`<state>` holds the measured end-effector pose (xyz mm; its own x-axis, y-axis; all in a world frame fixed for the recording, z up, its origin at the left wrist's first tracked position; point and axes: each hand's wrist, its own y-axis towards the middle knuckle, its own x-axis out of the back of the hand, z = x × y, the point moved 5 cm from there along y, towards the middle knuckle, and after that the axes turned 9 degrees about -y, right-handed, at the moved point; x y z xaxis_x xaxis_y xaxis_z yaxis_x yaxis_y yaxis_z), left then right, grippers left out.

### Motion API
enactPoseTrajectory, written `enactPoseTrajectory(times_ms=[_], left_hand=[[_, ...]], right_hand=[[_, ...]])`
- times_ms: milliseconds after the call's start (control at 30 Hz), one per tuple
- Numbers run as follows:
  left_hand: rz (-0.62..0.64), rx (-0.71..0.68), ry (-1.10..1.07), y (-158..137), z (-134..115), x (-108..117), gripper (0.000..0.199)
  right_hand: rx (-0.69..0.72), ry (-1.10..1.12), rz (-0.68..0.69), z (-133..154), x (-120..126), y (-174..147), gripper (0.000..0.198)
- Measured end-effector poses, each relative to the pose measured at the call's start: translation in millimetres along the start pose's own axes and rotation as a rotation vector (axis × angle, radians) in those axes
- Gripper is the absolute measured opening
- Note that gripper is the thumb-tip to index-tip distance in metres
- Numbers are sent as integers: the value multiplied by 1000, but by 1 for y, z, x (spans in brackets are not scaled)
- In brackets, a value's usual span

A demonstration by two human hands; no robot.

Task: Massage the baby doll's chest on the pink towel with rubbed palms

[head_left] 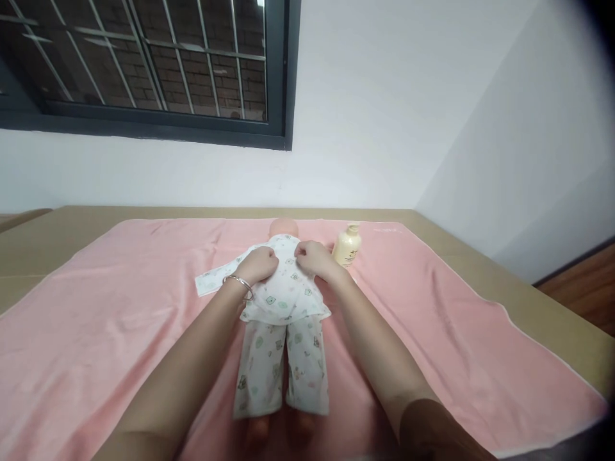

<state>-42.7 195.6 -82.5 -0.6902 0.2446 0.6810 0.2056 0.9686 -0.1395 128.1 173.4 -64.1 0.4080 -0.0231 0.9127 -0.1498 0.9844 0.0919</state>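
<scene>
A baby doll (283, 226) lies stretched out on a pink blanket (158, 301), its head toward the wall and its feet toward me. It wears a white printed top (283, 298) and matching trousers (307, 365). My left hand (259, 264), with a bangle at the wrist, is closed on the left side of the top's chest area. Opposite it, my right hand (314, 259) pinches the top's fabric near the shoulder. One sleeve spreads flat to the left; my right hand and forearm hide most of the other. Which way the doll faces I cannot tell.
A pale yellow pump bottle (346, 246) stands on the blanket just right of my right hand. The blanket covers a tan surface (230, 212) that meets a white wall. A barred window (158, 64) is at upper left, and a brown wooden panel (581, 285) at far right.
</scene>
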Motion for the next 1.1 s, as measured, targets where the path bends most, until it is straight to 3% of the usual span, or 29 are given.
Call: enactPoseTrajectory(times_ms=[100,200,367,500,600,700,767,833,933,1033,1100], left_hand=[[10,57,23,5,9,7,12],[-19,60,126,0,3,8,11],[-140,-25,419,-15,-20,6,6],[-179,-109,337,-22,-37,12,4],[-316,-311,70,-22,-68,13,5],[-340,-451,-345,-12,-99,0,12],[-243,-383,-705,2,-112,-16,14],[-58,-204,-1095,19,-119,-36,16],[219,49,-1495,32,-128,-64,32],[272,121,-1627,38,-132,-78,42],[285,133,-1654,40,-133,-85,46]], right_hand=[[-24,-131,89,-3,-7,0,19],[66,-249,98,3,-11,-1,22],[252,-251,-118,25,-17,-3,17],[320,-234,-164,32,-26,1,18],[186,-259,-206,20,-15,8,18],[33,-205,-403,-3,22,5,23],[-40,-124,-590,-20,53,-4,29],[-172,-91,-729,-38,79,-16,33],[-329,-36,-643,-60,93,-22,40],[-356,-12,-426,-68,85,-17,46],[-352,-53,-375,-68,82,-15,48]])
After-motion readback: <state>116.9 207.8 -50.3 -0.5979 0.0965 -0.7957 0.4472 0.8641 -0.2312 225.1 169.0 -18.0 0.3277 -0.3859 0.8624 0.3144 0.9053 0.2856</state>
